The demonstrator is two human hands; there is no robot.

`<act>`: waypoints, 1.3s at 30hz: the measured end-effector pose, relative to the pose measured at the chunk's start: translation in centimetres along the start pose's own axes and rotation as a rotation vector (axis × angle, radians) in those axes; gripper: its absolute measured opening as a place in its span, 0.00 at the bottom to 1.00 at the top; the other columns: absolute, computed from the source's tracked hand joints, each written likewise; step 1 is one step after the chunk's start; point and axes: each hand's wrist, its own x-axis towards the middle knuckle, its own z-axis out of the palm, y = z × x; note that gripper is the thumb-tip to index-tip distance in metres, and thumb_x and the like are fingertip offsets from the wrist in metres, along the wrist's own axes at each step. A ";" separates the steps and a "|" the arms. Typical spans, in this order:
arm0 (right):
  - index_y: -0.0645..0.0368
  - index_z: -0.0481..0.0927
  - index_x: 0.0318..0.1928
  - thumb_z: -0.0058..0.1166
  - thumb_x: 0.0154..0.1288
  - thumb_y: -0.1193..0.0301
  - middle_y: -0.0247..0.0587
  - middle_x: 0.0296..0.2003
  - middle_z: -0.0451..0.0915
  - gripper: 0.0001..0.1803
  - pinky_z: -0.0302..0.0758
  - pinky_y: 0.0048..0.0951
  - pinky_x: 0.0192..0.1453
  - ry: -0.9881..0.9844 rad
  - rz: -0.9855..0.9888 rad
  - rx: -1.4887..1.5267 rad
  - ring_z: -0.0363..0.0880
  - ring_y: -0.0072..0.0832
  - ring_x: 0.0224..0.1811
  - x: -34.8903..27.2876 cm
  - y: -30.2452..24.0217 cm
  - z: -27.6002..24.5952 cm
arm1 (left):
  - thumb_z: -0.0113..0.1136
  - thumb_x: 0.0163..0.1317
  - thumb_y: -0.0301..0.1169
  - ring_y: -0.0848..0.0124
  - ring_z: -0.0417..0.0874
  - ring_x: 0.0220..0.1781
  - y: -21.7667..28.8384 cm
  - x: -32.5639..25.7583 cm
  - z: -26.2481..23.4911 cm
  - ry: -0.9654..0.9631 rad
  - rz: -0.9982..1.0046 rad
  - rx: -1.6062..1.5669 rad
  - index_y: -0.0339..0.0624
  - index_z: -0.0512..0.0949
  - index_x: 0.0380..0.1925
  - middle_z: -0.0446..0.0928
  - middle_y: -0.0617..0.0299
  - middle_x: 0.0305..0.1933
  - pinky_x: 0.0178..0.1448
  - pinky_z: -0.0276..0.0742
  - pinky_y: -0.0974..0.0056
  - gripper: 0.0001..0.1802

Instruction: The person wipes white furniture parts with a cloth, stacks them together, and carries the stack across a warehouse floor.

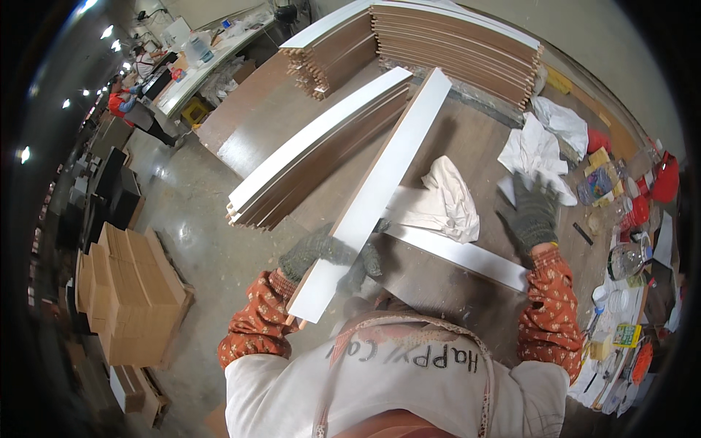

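A grey work glove covers my left hand, which is wrapped around the lower part of a long white board. The board slants up and away to the right, with small wooden dowels at its near end. My right hand, gloved too, is beside a crumpled white cloth on the right of the table. Its fingers look stretched out, slightly blurred; whether they touch the cloth I cannot tell. Between my hands a cream cloth lies partly over another white board.
White-edged boards lie stacked left of the held board. Larger board stacks stand at the far side. Bottles, tools and red items crowd the right. Cardboard boxes stand on the left floor; a co-worker is farther off.
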 end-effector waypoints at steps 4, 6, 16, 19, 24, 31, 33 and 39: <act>0.50 0.56 0.68 0.55 0.54 0.46 0.54 0.65 0.56 0.44 0.46 0.46 0.70 0.188 -0.235 0.160 0.49 0.49 0.69 0.7 -1.9 -0.6 | 0.60 0.47 0.30 0.62 0.80 0.20 0.0 0.4 -0.2 0.034 0.018 0.007 0.26 0.53 0.63 0.77 0.39 0.37 0.17 0.75 0.67 0.43; 0.51 0.56 0.68 0.54 0.54 0.45 0.54 0.67 0.53 0.45 0.44 0.44 0.72 0.219 -0.435 0.438 0.48 0.49 0.70 1.6 -5.9 0.5 | 0.60 0.47 0.30 0.62 0.80 0.21 -0.4 0.5 -0.2 0.043 0.022 0.030 0.26 0.54 0.63 0.77 0.39 0.37 0.17 0.76 0.66 0.43; 0.64 0.79 0.40 0.45 0.63 0.56 0.54 0.33 0.80 0.22 0.74 0.33 0.39 -0.151 -0.055 0.701 0.79 0.38 0.33 6.8 -8.3 0.2 | 0.61 0.46 0.29 0.63 0.82 0.26 -0.1 -1.1 -0.9 0.139 0.019 0.095 0.29 0.58 0.61 0.78 0.43 0.38 0.24 0.78 0.64 0.41; 0.64 0.77 0.45 0.51 0.60 0.60 0.52 0.43 0.77 0.20 0.74 0.35 0.47 0.138 -0.407 1.030 0.77 0.40 0.44 2.6 -8.9 -1.8 | 0.60 0.51 0.29 0.63 0.82 0.29 -1.0 0.8 -2.0 0.090 0.052 0.102 0.30 0.64 0.57 0.78 0.45 0.38 0.31 0.81 0.63 0.32; 0.63 0.73 0.47 0.55 0.57 0.64 0.49 0.48 0.73 0.20 0.69 0.40 0.57 0.288 -0.777 0.810 0.72 0.39 0.52 -0.2 -12.9 -5.8 | 0.61 0.58 0.31 0.69 0.81 0.40 -6.6 7.7 -9.5 0.104 0.354 0.910 0.33 0.72 0.50 0.79 0.55 0.43 0.50 0.77 0.65 0.21; 0.60 0.73 0.48 0.48 0.60 0.69 0.48 0.42 0.74 0.15 0.70 0.39 0.50 0.752 -0.236 0.643 0.73 0.41 0.46 6.9 -1.5 2.7 | 0.66 0.49 0.38 0.64 0.82 0.30 2.8 0.4 4.0 0.163 -0.140 1.048 0.33 0.62 0.60 0.79 0.45 0.37 0.34 0.80 0.62 0.40; 0.60 0.73 0.49 0.46 0.61 0.70 0.48 0.41 0.75 0.15 0.70 0.38 0.50 0.770 -0.123 0.593 0.73 0.43 0.45 4.9 -0.9 1.8 | 0.65 0.48 0.39 0.55 0.82 0.41 2.7 -0.3 -0.4 0.240 0.305 1.796 0.31 0.59 0.62 0.76 0.39 0.43 0.48 0.78 0.58 0.43; 0.60 0.74 0.48 0.45 0.61 0.72 0.46 0.40 0.76 0.14 0.71 0.38 0.50 0.617 -0.072 0.537 0.74 0.42 0.44 -0.5 -0.6 4.2 | 0.65 0.48 0.30 0.51 0.71 0.60 9.7 -2.7 -3.7 0.518 0.421 2.017 0.35 0.58 0.63 0.69 0.42 0.58 0.63 0.66 0.56 0.42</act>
